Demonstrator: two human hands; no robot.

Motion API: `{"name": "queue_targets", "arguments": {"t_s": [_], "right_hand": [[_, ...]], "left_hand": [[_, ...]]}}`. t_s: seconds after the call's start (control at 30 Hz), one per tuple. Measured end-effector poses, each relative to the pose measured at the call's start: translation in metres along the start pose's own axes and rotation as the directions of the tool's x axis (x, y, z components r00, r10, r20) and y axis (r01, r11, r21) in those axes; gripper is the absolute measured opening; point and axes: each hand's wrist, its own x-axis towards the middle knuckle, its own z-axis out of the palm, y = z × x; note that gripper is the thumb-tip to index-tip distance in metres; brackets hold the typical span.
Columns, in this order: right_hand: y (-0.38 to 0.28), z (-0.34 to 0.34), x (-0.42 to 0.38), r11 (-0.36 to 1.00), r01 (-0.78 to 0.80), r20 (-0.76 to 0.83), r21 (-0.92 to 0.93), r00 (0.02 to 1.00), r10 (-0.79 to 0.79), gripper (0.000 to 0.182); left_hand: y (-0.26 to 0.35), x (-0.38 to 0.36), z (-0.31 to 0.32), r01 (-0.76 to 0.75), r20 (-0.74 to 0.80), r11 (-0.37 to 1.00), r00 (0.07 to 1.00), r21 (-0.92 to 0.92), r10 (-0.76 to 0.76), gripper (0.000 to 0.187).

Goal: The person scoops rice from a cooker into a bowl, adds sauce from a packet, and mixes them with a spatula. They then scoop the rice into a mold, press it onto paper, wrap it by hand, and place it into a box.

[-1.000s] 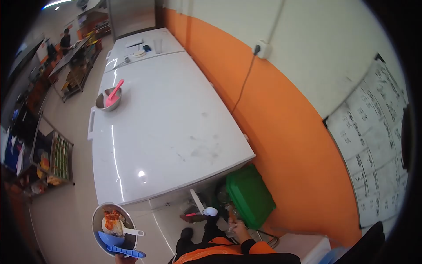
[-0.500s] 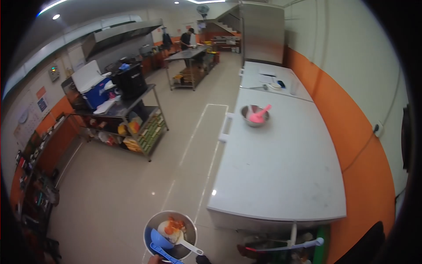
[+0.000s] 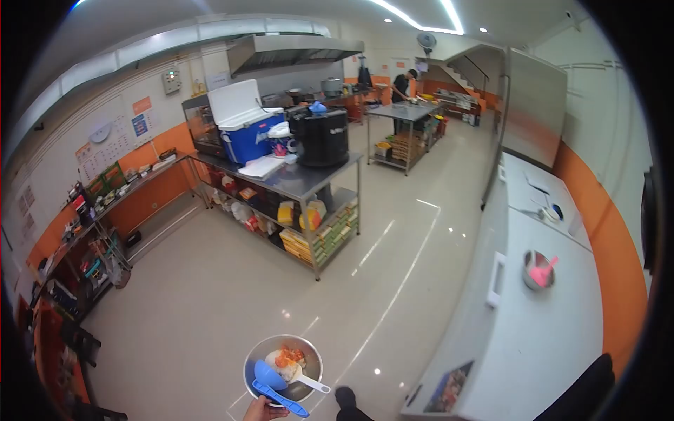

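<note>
At the bottom of the head view, my left hand is closed on the near rim of a round metal bowl, held above the floor. Inside it lie a white food with orange pieces on top, a blue ladle and a white-handled utensil. The ladle's handle crosses the rim beside my fingers. My right hand is out of view; a dark shape, perhaps a sleeve, shows at the lower right.
To the right stands a white-topped chest bearing a metal bowl with a pink utensil. Ahead-left, a steel table carries a blue cooler and black container. A person stands by a farther table.
My view has turned left and tilted up, so the white-topped chest shifts right. The bowl stays in my left hand, which shows more now. A dark shoe is visible beside the bowl.
</note>
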Motion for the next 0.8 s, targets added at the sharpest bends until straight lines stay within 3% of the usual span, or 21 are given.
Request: {"name": "queue_targets", "arguments": {"t_s": [0.07,0.13,0.37,0.4,0.43,0.47,0.5,0.57,0.63,0.67,0.7,0.73,0.77,0.8], "right_hand": [[-0.068,0.007,0.063,0.990,0.065,0.008,-0.124,0.998,-0.065,0.051],[-0.115,0.010,0.137,0.957,0.131,0.037,-0.260,0.991,-0.126,0.052],[-0.280,0.065,0.286,0.700,0.317,0.235,-0.640,0.948,-0.215,0.056],[-0.333,0.048,0.311,0.565,0.521,0.067,-0.640,0.770,-0.635,0.042],[-0.468,0.041,0.269,0.840,0.542,-0.023,0.017,0.840,-0.541,0.036],[-0.568,0.048,0.249,0.716,0.350,0.044,0.604,0.882,-0.469,0.027],[-0.634,0.054,0.250,0.726,0.502,0.117,0.469,0.780,-0.615,0.031],[-0.742,0.075,0.250,0.677,0.662,0.350,0.320,0.582,-0.734,0.032],[-0.790,0.123,0.277,0.661,0.741,0.434,0.122,0.559,-0.707,0.038],[-0.799,0.149,0.303,0.660,0.741,0.407,0.123,0.569,-0.715,0.038],[-0.801,0.180,0.335,0.493,0.847,0.312,-0.197,0.531,-0.788,0.038],[-0.814,0.199,0.362,0.293,0.805,0.248,-0.516,0.468,-0.848,0.039],[-0.838,0.209,0.382,0.311,0.789,0.228,-0.530,0.486,-0.844,0.039],[-0.863,0.216,0.402,0.480,0.648,0.160,-0.591,0.678,-0.717,0.036]], "left_hand": [[0.044,0.041,-0.014,-0.032,-0.019,0.998,0.999,-0.059,0.031,0.060],[0.124,0.064,-0.002,0.069,-0.112,0.997,0.991,-0.028,-0.072,0.034],[0.288,0.214,-0.045,-0.069,-0.178,0.997,0.982,-0.016,0.065,0.032],[0.305,0.241,-0.056,-0.083,-0.163,0.996,0.984,-0.034,0.077,0.031],[0.321,0.269,-0.067,-0.098,-0.145,0.994,0.985,-0.048,0.090,0.031],[0.344,0.295,-0.076,-0.099,-0.129,0.995,0.987,-0.028,0.095,0.032],[0.364,0.323,-0.085,-0.104,-0.108,0.995,0.989,-0.005,0.102,0.032],[0.391,0.399,-0.115,-0.118,-0.073,0.993,0.990,0.023,0.120,0.035],[0.422,0.468,-0.139,-0.128,0.030,0.989,0.992,0.075,0.126,0.041],[0.437,0.505,-0.152,-0.113,0.074,0.990,0.992,0.087,0.107,0.039],[0.458,0.546,-0.164,-0.122,0.098,0.986,0.989,0.111,0.111,0.039],[0.476,0.587,-0.172,-0.102,0.140,0.986,0.987,0.135,0.083,0.039],[0.495,0.622,-0.177,-0.072,0.180,0.986,0.983,0.153,0.044,0.039],[0.515,0.657,-0.181,-0.077,0.212,0.980,0.977,0.183,0.037,0.039]]}}
